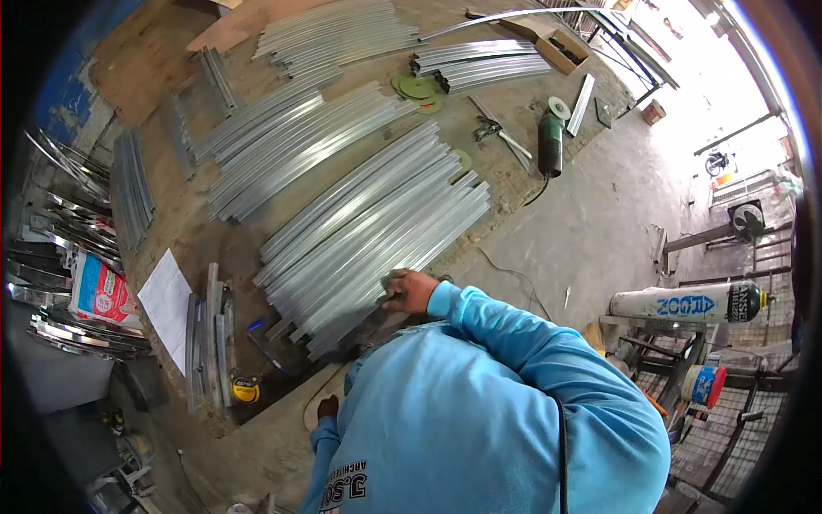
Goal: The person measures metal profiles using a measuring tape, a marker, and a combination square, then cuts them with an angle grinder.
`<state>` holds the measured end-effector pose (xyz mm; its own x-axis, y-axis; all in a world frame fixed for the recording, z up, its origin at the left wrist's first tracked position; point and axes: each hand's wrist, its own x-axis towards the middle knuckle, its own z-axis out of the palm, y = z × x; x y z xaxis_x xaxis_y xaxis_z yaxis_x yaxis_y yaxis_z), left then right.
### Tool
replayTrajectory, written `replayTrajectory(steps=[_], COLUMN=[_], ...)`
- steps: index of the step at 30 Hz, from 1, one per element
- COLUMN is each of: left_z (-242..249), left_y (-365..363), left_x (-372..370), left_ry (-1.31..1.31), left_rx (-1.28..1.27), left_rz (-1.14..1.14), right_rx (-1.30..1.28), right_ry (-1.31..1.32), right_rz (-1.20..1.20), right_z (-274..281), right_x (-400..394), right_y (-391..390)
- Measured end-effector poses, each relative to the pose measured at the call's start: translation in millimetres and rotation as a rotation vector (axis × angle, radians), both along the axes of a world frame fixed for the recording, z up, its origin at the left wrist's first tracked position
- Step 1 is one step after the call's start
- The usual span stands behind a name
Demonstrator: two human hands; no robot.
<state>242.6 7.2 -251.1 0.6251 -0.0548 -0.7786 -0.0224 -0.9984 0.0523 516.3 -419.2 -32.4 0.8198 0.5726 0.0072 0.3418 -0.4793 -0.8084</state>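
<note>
The view looked down over the person's blue long-sleeved back at a workshop floor. The right hand rested on the near end of a large stack of aluminium profiles, fingers curled over the strips in a loose grip; whether it pinched one single strip could not be told. The left hand showed only partly past the sleeve, low by a curved board piece, apparently touching it; open or closed could not be told. The stack lay slanted across the floor, just ahead of the person. A second stack of profiles lay beyond it, more further back. A yellow tape measure sat left of the left hand, near a white paper sheet. An angle grinder lay well apart, near green discs. An argon cylinder lay to the right.
</note>
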Motion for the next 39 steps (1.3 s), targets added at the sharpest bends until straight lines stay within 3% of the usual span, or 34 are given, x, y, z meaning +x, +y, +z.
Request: replayTrajectory(steps=[1,2,3,5,7,9,11,12,14,17,22,24,27,29,33,36,38,39], left_z=[-6.1,33.8,103.7,194.9,221.8,246.8,243.2,245.1,248.6,239.9,234.1,227.8,230.1,223.1,214.3,213.8,226.1,227.7], left_y=[-22.7,-49.6,-85.4,-163.0,-207.1,-253.6,-290.9,-306.4,-331.4,-345.9,-337.8,-337.8,-340.2,-339.3,-347.3,-353.9,-363.3,-372.0], left_x=[13.5,25.8,68.0,116.9,157.7,194.8,217.1,224.3,237.7,243.7,248.6,251.5,254.0,253.5,240.6,241.9,239.0,237.7], left_ry=[0.017,0.023,-0.108,-0.229,-0.311,-0.61,-0.857,-0.847,-0.94,-0.958,-0.938,-0.975,-0.939,-0.951,-1.019,-0.991,-0.962,-0.957], left_rx=[-0.046,-0.04,-0.324,-0.365,-0.526,-0.667,-0.67,-0.664,-0.329,-0.206,-0.264,-0.338,-0.258,-0.253,-0.24,-0.179,-0.152,-0.13], left_rz=[-0.028,-0.023,0.04,0.388,0.406,0.317,0.285,0.307,0.123,0.066,-0.003,-0.019,-0.047,-0.05,-0.053,-0.031,-0.038,-0.02], right_rx=[0.024,0.03,0.022,0.021,-0.074,-0.097,-0.059,-0.104,-0.114,-0.228,-0.279,-0.093,-0.043,0.11,0.122,0.034,-0.428,-0.425], right_ry=[0.002,0.008,0.098,0.192,0.175,0.162,0.196,0.214,0.153,0.247,0.432,0.482,0.387,0.44,0.34,0.435,0.267,0.273], right_rz=[0.069,0.075,0.077,0.092,0.11,0.079,-0.063,-0.12,-0.232,-0.473,-0.9,-1.059,-1.173,-1.293,-1.382,-1.368,-1.298,-1.27], right_z=[-1.6,6.5,29.8,34.7,19.4,23.9,10.0,20.5,28.9,29.6,63.7,54.6,40.5,60.6,45.9,7.3,-20.6,-26.9], right_x=[2.7,2.9,3.7,6.0,9.3,12.4,10.9,10.7,10.9,5.7,-19.4,-30.7,-21.0,5.2,82.8,154.4,190.7,198.1], right_y=[-11.5,-26.3,-39.1,-69.8,-114.9,-160.2,-205.1,-223.3,-258.1,-302.7,-330.3,-353.2,-400.0,-417.3,-469.6,-514.7,-532.4,-536.2])
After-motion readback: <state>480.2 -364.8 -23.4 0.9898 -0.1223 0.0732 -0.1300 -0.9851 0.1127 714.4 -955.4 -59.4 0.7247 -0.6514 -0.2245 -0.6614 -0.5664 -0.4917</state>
